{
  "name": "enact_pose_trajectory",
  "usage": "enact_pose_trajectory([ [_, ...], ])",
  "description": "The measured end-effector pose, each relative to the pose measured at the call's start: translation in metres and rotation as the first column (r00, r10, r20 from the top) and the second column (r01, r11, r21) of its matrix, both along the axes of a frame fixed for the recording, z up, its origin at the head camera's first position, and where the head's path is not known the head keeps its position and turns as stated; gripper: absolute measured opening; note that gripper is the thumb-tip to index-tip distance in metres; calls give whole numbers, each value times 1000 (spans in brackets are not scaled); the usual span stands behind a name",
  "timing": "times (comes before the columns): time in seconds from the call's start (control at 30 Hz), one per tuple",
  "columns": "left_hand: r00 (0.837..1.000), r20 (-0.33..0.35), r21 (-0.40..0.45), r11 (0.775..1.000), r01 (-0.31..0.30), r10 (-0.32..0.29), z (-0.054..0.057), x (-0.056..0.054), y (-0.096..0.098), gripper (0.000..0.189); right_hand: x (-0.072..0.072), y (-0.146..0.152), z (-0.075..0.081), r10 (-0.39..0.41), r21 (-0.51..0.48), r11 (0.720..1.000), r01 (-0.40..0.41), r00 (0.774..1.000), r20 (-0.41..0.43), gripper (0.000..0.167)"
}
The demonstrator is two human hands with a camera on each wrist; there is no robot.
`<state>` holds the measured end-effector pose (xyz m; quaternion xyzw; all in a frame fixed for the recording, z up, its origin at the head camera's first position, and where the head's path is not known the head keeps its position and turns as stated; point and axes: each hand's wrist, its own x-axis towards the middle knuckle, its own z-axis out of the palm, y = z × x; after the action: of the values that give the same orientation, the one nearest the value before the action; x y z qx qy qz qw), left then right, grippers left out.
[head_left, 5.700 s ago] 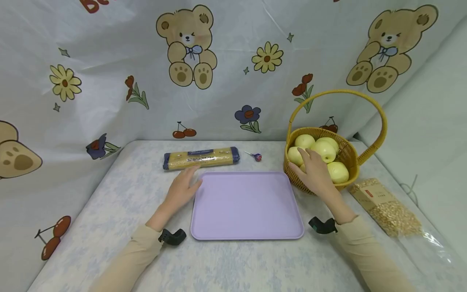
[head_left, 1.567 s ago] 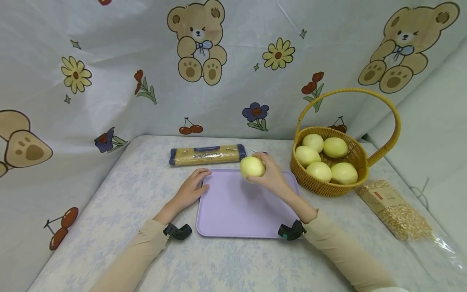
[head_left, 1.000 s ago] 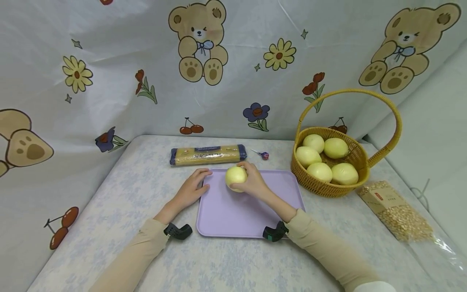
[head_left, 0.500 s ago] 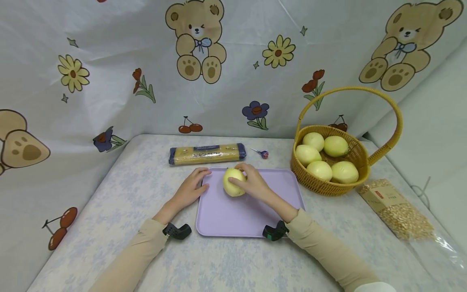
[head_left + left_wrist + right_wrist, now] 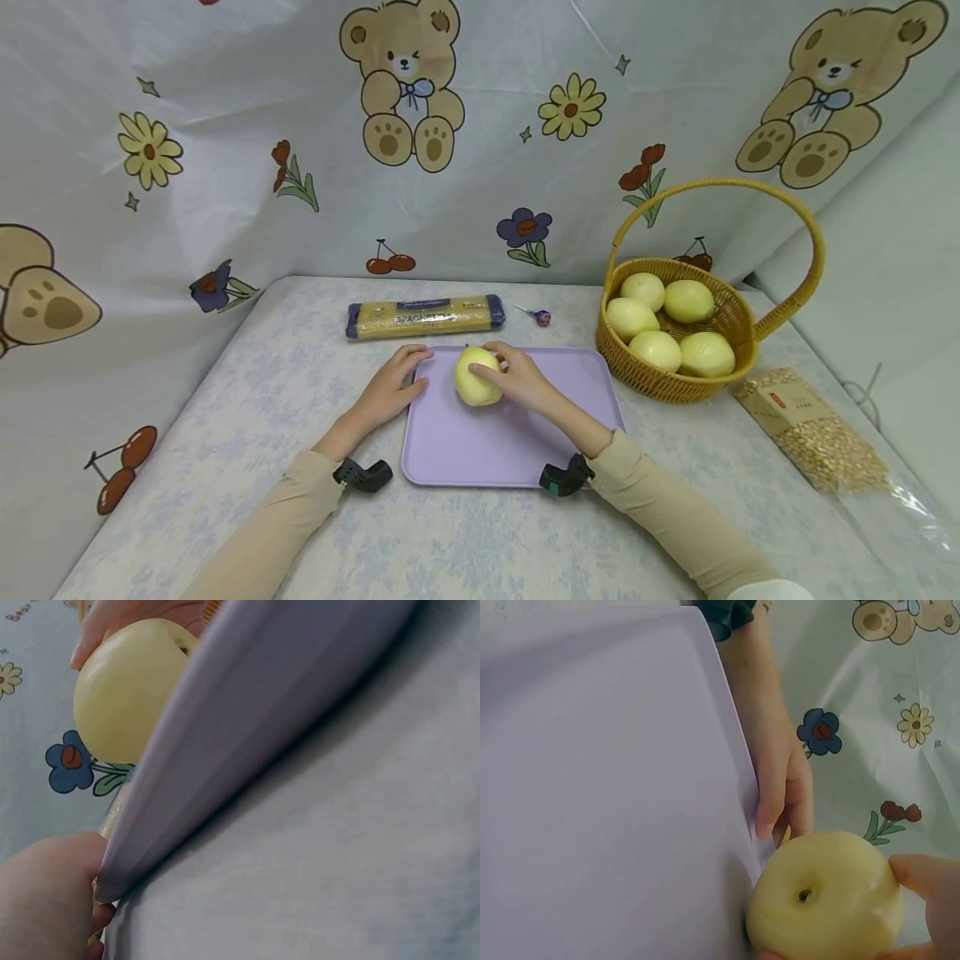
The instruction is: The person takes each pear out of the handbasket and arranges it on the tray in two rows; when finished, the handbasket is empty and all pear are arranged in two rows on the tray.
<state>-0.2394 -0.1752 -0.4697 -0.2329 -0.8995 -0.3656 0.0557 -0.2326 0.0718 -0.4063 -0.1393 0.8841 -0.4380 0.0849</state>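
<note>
In the head view my right hand (image 5: 522, 382) grips a pale yellow pear (image 5: 474, 385) between thumb and fingers, over the left half of the lilac tray (image 5: 517, 450). The pear's short stem points up and away in that view. In the right wrist view the lower end of the pear (image 5: 832, 892) faces the camera, with fingertips on its sides. My left hand (image 5: 386, 387) rests at the tray's back left corner, fingers loosely extended and thumb at the rim. The left wrist view shows that thumb (image 5: 67, 859) against the tray wall (image 5: 210, 742).
A wicker basket (image 5: 652, 383) with several pears stands at the back right under its tall handle. Behind the tray lie a spaghetti pack (image 5: 426, 317) and a lollipop (image 5: 542, 317). A clear bag of grain (image 5: 817, 433) lies at the right edge.
My right hand has carried the pear from the basket leftward to the tray, then turned it stem up. The left hand has stayed by the tray's corner. Little moves in the last half second.
</note>
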Motion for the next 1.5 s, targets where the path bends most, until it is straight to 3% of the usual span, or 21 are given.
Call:
enact_pose_trajectory([
  [0.13, 1000, 23, -18, 1000, -4, 4, 0, -1, -1, 45, 2, -2, 3, 23, 6, 1000, -24, 1000, 15, 54],
  [0.3, 1000, 19, -22, 1000, -2, 2, -1, -1, -2, 44, 3, -2, 3, 53, 47, 998, -52, 998, -25, 53],
  [1.17, 1000, 26, -19, 1000, -6, 6, 2, 0, -1, 44, 8, -3, 7, 23, 208, 978, -17, 999, -28, 62],
  [1.5, 999, 52, -10, 1000, -5, 5, 0, -2, -1, 44, 6, 2, 11, 41, 147, 988, -37, 999, -21, 58],
])
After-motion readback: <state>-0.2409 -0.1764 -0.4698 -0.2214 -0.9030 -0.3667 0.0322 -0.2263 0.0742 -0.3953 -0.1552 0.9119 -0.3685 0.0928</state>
